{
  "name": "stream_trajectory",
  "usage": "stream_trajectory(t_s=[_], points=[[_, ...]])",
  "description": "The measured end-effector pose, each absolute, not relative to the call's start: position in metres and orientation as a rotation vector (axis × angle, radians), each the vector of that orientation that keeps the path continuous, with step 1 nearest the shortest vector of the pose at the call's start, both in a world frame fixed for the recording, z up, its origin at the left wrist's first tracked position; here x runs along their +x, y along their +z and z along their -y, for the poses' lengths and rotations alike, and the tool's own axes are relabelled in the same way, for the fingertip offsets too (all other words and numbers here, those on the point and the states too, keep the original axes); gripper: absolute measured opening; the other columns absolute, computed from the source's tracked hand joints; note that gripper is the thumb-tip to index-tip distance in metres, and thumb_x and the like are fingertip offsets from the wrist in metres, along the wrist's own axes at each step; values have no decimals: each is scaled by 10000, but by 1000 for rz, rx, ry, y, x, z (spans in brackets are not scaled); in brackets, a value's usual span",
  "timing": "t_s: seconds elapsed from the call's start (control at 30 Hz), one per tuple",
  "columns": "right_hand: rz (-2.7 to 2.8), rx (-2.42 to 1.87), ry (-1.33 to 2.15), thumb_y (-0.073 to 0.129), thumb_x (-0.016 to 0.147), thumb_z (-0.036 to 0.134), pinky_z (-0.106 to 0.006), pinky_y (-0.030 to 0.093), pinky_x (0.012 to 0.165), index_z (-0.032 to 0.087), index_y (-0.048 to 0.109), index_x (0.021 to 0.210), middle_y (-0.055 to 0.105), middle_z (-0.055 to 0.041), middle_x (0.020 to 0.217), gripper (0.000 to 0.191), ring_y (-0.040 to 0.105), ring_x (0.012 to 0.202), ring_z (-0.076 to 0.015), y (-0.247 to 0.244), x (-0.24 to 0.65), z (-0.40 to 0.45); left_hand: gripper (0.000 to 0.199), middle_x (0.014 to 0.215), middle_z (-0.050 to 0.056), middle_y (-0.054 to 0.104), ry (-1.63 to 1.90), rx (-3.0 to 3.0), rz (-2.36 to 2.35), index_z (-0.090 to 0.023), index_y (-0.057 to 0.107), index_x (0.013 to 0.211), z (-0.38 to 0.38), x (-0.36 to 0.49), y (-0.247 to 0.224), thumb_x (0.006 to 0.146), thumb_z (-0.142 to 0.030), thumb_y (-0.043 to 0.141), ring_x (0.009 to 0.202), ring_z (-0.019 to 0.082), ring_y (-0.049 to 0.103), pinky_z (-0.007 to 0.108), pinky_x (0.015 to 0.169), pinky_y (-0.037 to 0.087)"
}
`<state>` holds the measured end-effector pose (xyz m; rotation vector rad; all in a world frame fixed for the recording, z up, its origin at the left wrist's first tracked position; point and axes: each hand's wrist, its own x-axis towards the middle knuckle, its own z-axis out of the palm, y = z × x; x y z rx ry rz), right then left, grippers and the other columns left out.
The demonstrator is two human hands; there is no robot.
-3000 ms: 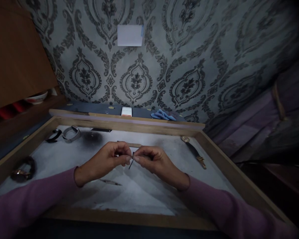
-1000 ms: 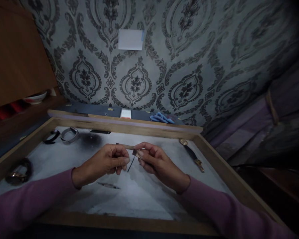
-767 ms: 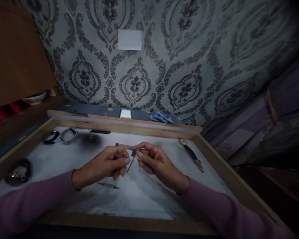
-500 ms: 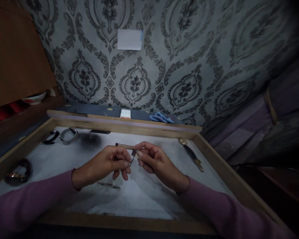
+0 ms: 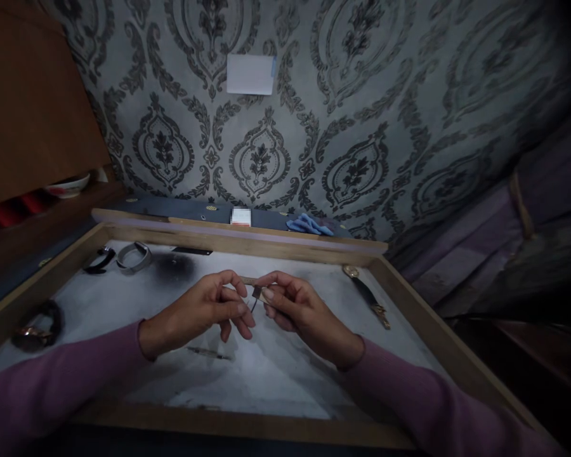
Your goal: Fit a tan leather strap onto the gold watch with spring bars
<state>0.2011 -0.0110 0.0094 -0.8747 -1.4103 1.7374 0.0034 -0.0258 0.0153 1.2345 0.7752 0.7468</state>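
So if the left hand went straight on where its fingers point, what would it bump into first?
Probably the small brown piece pinched in the right hand, just beyond the left hand's fingertips. A thin dark stick also shows there; its depth is unclear.

dim, cool light, soft shadows on the pale tray floor (image 5: 266,377), murky right side, wide-angle distortion at the edges

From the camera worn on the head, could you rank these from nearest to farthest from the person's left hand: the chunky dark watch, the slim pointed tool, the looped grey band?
Measured from the left hand:
1. Slim pointed tool, just on the near side of it.
2. Looped grey band, toward the tray's far left corner.
3. Chunky dark watch, by the left wall.
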Motion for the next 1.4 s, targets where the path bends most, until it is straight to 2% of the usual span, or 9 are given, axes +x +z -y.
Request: stream_trajectory(t_s=[0.33,0.77,1.03,1.2,1.4], points=[[1427,-871,1742,722,793,419,-195,143,382,163,610,963,519,64,568,327,289,402,-34,8,201,11,283,729,39,712,750,1228,-763,-199,409,877,26,3,15,798,-292,665,644,175,698,189,437,409],[1439,-887,1726,729,781,443,-181,161,377,161,616,961,513,61,568,353,297,408,-35,8,201,11,317,733,42,710,739,1232,-773,-204,399,889,27,3,17,800,-341,670,638,175,692,184,433,391],[1622,-882,1640,654,850,402,-182,202,375,171,653,1047,505,63,566,304,295,400,-38,6,202,14,303,706,15,687,721,1277,-787,-206,407,918,27,2,21,803,-340,654,528,115,617,181,416,269],[1638,-873,1617,661,843,392,-176,207,368,170,675,997,504,66,553,270,301,394,-37,5,202,13,309,684,-8,671,698,1257,-800,-210,406,927,27,1,21,791,-338,653,460,83,551,192,408,189],[1641,-894,1599,720,790,379,-177,206,370,172,706,842,485,59,519,213,357,442,-60,9,200,16,295,672,-24,667,683,1261,-802,-215,388,924,27,2,18,797,-323,631,422,71,526,194,403,188]])
